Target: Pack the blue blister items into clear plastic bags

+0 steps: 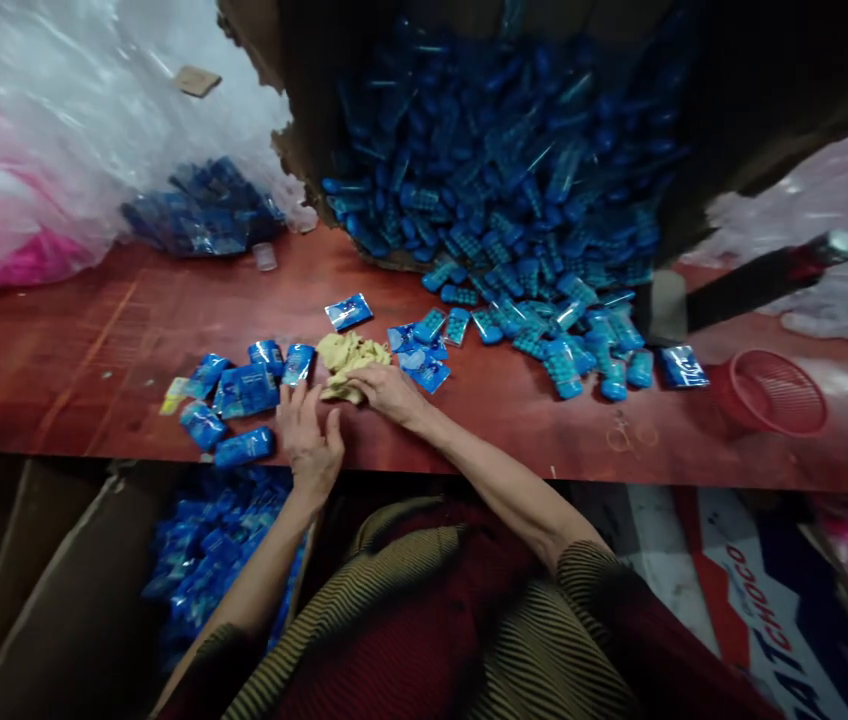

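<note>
- The left hand [310,440] lies palm down over the near edge of the bench [56,350], its fingers spread; I see nothing gripped in it.
- The right hand [386,390] is on a crumpled pale yellow cloth [349,352], fingers bent over its near right side; whether they pinch it, I can't tell from here.
- The two hands are apart, close together, with the cloth just beyond the gap.
- Left of the left hand sits a cluster of blue packets [246,388], some puffed up.
- On the far side of the cloth lies one flat blue packet [349,312]; to its right, a few blue cards [425,372].
- Farther right, clear-and-blue containers [499,250] spill from a torn cardboard box [304,120].
- At the right stands a red mesh basket [776,395].
- Below the bench, at the left, more blue packs [218,540] are heaped.
</note>
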Demonstrator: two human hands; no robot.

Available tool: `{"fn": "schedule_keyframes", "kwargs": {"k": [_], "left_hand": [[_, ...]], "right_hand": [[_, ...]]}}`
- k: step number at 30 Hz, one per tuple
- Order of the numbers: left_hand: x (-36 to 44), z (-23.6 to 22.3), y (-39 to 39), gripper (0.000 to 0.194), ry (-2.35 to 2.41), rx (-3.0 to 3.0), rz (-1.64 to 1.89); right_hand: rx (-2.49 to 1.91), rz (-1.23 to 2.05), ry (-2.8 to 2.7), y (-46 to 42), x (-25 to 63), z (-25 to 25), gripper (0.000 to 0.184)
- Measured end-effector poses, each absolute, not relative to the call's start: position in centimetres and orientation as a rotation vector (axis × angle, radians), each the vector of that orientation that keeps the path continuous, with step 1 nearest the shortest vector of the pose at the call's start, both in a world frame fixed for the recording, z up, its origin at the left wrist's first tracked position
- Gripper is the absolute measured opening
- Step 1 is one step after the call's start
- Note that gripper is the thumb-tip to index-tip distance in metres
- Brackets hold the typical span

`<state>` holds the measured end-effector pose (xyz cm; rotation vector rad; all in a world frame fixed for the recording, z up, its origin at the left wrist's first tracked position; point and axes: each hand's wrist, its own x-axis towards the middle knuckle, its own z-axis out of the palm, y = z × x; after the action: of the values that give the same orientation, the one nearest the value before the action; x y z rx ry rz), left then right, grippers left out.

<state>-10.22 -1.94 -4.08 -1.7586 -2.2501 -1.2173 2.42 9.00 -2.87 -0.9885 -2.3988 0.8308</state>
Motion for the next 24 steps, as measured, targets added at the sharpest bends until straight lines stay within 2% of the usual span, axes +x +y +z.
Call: {"fn": "schedule_keyframes", "kwargs": {"k": [3,7,9,12,16,21,24], "left_hand": [[-7.7,-3.8,-0.5,0.047,-2.25,-1.883,-1.155],[-5.9,-4.4,1.7,0.046,-2.367,-2.038,-0.906],[-5.8,-4.8,2.2,0.043,-2.391,-2.058,-0.854],[-5.6,-4.9,1.5,0.041,-2.395,-1.987,-0.967],[-4.1,-3.8,0.1,0.04,-2.429,-1.866,-1.481],[-1.3,-2.3,1.0,0.051,-2.922,-1.305,-2.552],[-0.7,-1.8,1.9,0.043,-3.008,-1.029,-2.916]], "right_hand": [[-1.123,0.724,-2.346,8.9,6.2,-2.2,0.026],[-1.622,0.394,-2.28,9.0,10.6,-2.1,0.028],[-1.702,0.313,-2.312,9.1,11.6,-2.7,0.025],[-1.674,0.319,-2.319,9.3,12.0,-3.8,0.023],[-1.551,0.36,-2.285,9.2,12.4,-4.1,0.027],[-1.408,0.396,-2.19,7.1,12.6,-2.4,0.029],[-1.287,0.521,-2.161,5.5,12.4,-1.5,0.028]]}}
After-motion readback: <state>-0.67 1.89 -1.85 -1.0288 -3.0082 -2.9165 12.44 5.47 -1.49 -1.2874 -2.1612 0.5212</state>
